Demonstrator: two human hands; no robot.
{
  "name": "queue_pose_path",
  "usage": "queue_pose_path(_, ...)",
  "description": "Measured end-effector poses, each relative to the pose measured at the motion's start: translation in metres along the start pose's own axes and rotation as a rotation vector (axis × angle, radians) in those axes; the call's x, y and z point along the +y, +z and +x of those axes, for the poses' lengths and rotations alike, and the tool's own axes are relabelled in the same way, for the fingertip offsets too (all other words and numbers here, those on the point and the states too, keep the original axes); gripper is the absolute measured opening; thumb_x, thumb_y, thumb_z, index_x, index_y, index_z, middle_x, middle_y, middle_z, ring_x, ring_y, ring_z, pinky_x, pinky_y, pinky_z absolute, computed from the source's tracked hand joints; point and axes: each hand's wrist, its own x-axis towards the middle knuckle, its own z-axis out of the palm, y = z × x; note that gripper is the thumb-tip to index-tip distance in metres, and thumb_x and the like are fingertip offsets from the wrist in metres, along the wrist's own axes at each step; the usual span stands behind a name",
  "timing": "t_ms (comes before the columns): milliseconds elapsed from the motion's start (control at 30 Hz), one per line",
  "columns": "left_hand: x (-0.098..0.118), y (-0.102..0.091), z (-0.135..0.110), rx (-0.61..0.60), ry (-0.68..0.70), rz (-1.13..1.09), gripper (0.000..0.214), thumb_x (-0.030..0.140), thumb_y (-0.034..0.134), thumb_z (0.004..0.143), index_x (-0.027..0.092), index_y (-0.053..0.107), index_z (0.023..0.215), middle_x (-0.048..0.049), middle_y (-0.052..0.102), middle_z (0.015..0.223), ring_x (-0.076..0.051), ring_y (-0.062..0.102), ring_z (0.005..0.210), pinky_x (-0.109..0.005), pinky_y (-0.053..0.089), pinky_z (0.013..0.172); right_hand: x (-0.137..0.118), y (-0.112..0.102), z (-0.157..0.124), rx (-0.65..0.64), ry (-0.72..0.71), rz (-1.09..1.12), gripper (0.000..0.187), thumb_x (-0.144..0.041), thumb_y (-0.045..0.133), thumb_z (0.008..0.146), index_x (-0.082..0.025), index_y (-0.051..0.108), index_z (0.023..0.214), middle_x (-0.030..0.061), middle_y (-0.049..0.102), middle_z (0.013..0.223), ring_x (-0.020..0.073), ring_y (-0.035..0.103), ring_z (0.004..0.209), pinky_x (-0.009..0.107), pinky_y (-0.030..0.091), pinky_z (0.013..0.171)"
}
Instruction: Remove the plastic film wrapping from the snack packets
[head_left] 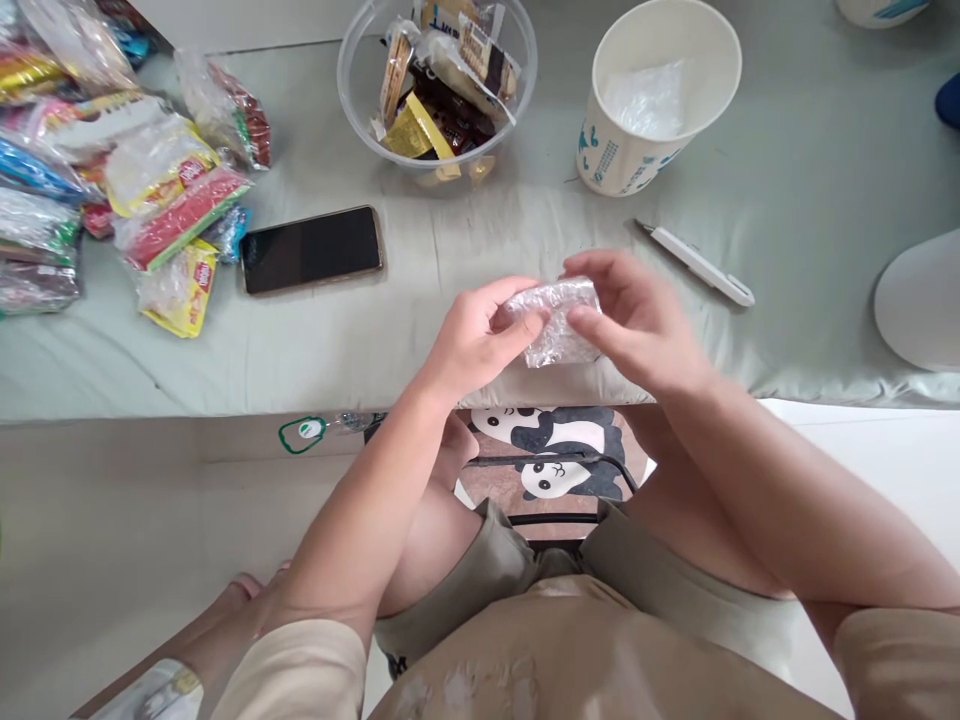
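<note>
A small folded packet of clear bubble wrap (pixel 561 335) is held between my hands above the front part of the cloth-covered table (pixel 337 350). My left hand (pixel 484 335) grips its left side, thumb on top and fingers underneath. At the right side, my right hand (pixel 637 320) has its thumb against the packet and its curled fingers around the far corner, slightly blurred. Whatever lies inside the wrap cannot be made out. Just beyond my right hand lies a white pen-like cutter (pixel 701 265). Behind it stands a white paper cup (pixel 622 165) with another piece of bubble wrap (pixel 645 98) inside.
A clear plastic bowl (pixel 352 95) holds wrapped snacks. Left of it, a black phone (pixel 313 250) lies beside a heap of snack packets (pixel 180 215). A white rounded object (pixel 922 300) stands at the right edge. Below the table shows a panda-printed surface (pixel 559 440).
</note>
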Motion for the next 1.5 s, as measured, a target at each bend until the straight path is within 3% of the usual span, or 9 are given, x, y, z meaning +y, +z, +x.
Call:
queue_pose_path(233,0.003,-0.002,0.002,0.025,0.062,0.189,0.051,0.063,0.055,0.099,0.019,0.079,0.088,-0.0010,0.061,0.069,-0.014,0.054,0.066,-0.027,0.043,0.061,0.001,0.002,-0.001,-0.013,0.090,0.033,0.023,-0.041,0.078,0.088,-0.023,0.064,0.085,-0.0002,0.061,0.074,0.0123,0.054,0.064,0.028,0.043,0.055)
queue_pose_path(433,-0.002,0.008,0.004,0.058,-0.046,-0.076,0.043,0.058,0.071,0.091,0.022,0.073,0.116,-0.0024,0.072,0.085,-0.017,0.069,0.077,-0.029,0.055,0.071,0.004,0.005,-0.002,0.086,0.026,-0.027,0.026,-0.042,0.075,0.091,-0.024,0.057,0.083,-0.0020,0.050,0.070,0.0106,0.045,0.060,0.029,0.036,0.054)
queue_pose_path(633,0.000,0.018,0.004,0.041,-0.112,-0.235,0.052,0.024,0.085,0.076,0.024,0.062,0.123,0.0000,0.075,0.089,-0.017,0.074,0.080,-0.030,0.062,0.078,0.004,0.008,-0.001,0.126,-0.001,0.052,0.035,-0.057,0.071,0.092,-0.026,0.056,0.088,-0.0012,0.053,0.074,0.0114,0.050,0.063,0.028,0.042,0.057)
queue_pose_path(867,0.002,0.006,0.002,-0.041,-0.082,-0.337,0.052,0.035,0.087,0.079,0.025,0.064,0.125,0.0023,0.074,0.079,-0.013,0.072,0.073,-0.026,0.059,0.073,0.009,-0.001,-0.002,-0.108,0.109,0.257,0.041,-0.059,0.079,0.085,-0.021,0.064,0.082,-0.0022,0.059,0.071,0.0115,0.054,0.063,0.028,0.046,0.061)
queue_pose_path(967,0.001,0.003,0.006,-0.057,-0.111,-0.372,0.055,0.041,0.090,0.076,0.025,0.065,0.122,0.0007,0.076,0.080,-0.015,0.074,0.074,-0.027,0.060,0.075,0.010,-0.012,-0.002,-0.050,0.104,0.268,0.041,-0.061,0.079,0.083,-0.022,0.066,0.085,-0.0019,0.062,0.071,0.0131,0.057,0.064,0.029,0.048,0.063)
queue_pose_path(1200,-0.002,-0.002,0.015,-0.073,-0.125,-0.381,0.040,0.050,0.084,0.080,0.019,0.068,0.102,-0.0065,0.081,0.085,-0.018,0.078,0.081,-0.029,0.060,0.076,-0.045,-0.062,0.043,0.620,-0.165,-0.280,0.018,-0.013,0.081,0.077,-0.023,0.067,0.074,-0.0013,0.059,0.065,0.0103,0.046,0.059,0.030,0.035,0.055)
queue_pose_path(1267,-0.002,-0.003,0.017,-0.069,-0.126,-0.372,0.035,0.046,0.083,0.081,0.019,0.069,0.099,-0.0055,0.080,0.083,-0.017,0.077,0.079,-0.028,0.059,0.075,-0.063,-0.075,0.072,0.617,-0.309,-0.526,0.027,-0.005,0.080,0.073,-0.023,0.061,0.067,-0.0027,0.055,0.065,0.0090,0.043,0.061,0.031,0.035,0.060)
queue_pose_path(1333,-0.001,-0.003,0.018,-0.066,-0.127,-0.377,0.031,0.043,0.082,0.082,0.019,0.069,0.096,-0.0045,0.079,0.081,-0.016,0.076,0.078,-0.028,0.059,0.075,-0.071,-0.084,0.104,0.465,-0.389,-0.801,0.026,-0.001,0.075,0.074,-0.022,0.060,0.069,-0.0033,0.061,0.075,0.0071,0.049,0.071,0.031,0.037,0.069)
queue_pose_path(1500,0.002,-0.003,0.021,-0.059,-0.137,-0.401,0.025,0.036,0.081,0.081,0.019,0.067,0.093,-0.0034,0.077,0.078,-0.015,0.074,0.075,-0.029,0.057,0.075,-0.063,-0.083,0.164,0.107,-0.135,-1.237,0.010,-0.022,0.071,0.080,-0.014,0.067,0.074,-0.0097,0.075,0.088,0.0038,0.066,0.095,0.029,0.029,0.059)
